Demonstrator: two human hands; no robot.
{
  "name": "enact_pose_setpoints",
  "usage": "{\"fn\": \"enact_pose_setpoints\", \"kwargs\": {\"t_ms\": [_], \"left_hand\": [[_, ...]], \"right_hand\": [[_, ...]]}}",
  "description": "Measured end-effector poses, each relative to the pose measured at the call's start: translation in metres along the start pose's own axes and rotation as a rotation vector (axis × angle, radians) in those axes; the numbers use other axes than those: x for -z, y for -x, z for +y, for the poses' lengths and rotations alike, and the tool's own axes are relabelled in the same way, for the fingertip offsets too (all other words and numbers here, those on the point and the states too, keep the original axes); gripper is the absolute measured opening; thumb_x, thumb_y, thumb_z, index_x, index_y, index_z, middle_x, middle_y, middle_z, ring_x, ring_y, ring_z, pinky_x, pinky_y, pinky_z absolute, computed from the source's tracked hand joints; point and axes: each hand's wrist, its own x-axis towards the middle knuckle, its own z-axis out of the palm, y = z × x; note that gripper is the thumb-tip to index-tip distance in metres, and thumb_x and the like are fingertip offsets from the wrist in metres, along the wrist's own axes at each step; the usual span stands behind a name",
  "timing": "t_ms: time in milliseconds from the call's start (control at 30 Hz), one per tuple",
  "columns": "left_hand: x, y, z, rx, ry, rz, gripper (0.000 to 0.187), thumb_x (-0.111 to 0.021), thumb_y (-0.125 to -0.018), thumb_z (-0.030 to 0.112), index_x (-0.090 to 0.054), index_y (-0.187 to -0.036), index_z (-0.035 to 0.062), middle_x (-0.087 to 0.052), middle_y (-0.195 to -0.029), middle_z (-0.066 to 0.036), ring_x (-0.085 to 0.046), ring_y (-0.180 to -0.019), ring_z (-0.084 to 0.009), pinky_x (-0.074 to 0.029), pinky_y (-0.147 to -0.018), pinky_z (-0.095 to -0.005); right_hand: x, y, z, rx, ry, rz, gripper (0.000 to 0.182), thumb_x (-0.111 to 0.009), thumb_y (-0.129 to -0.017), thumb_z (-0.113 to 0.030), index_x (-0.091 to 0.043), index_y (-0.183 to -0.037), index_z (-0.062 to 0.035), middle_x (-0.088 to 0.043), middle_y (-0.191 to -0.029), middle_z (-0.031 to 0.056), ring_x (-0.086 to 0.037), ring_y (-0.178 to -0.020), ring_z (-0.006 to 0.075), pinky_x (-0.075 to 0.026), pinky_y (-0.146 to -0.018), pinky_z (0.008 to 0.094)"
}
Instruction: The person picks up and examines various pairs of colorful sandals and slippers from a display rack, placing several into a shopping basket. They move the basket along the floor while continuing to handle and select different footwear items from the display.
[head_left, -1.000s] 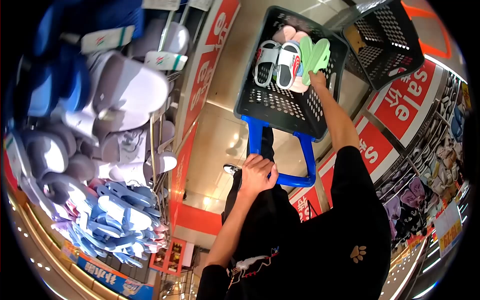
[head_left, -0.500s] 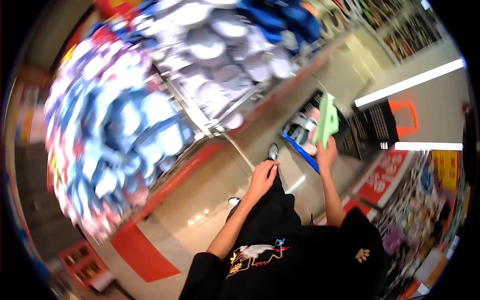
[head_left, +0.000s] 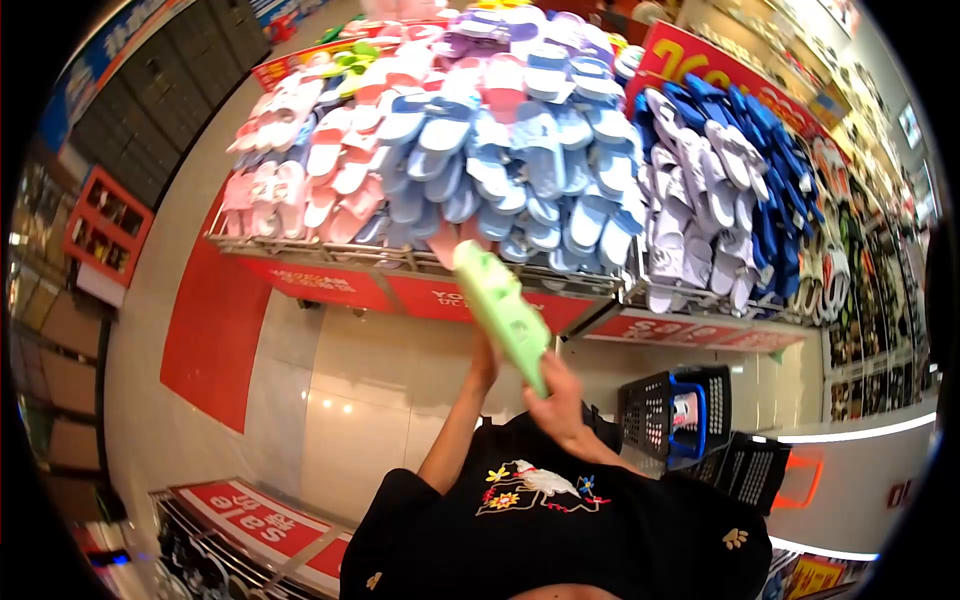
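Your right hand (head_left: 560, 405) is closed around the lower end of the green slippers (head_left: 500, 310), which stick up in front of your chest; they look like one pair pressed together, though the edge-on view makes that hard to confirm. Your left hand (head_left: 487, 355) sits mostly behind them, so I cannot tell its grip. Held only by the end, the slippers could slide apart or drop. Behind you to the right stands one black basket (head_left: 650, 415) with a blue handle, with a second basket (head_left: 755, 470) beside it. Farther off, one long slipper rack (head_left: 420, 265) carries pink, blue, white and navy pairs, too many to count.
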Motion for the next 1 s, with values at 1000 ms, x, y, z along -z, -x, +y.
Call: {"fn": "enact_pose_setpoints", "kwargs": {"t_ms": [1000], "left_hand": [[0.090, 0.017, 0.172, -0.120, -0.192, 0.901, 0.053, -0.044, -0.093, 0.044, -0.041, -0.129, 0.0049, -0.054, -0.120, -0.009, -0.053, -0.109, -0.0215, -0.038, -0.097, -0.0364]], "right_hand": [[-0.146, -0.169, 0.011, 0.400, -0.390, -0.596, 0.027, -0.058, -0.081, -0.010, -0.061, -0.107, -0.0080, -0.060, -0.109, 0.0094, -0.059, -0.089, 0.0272, -0.050, -0.073, 0.0349]]}}
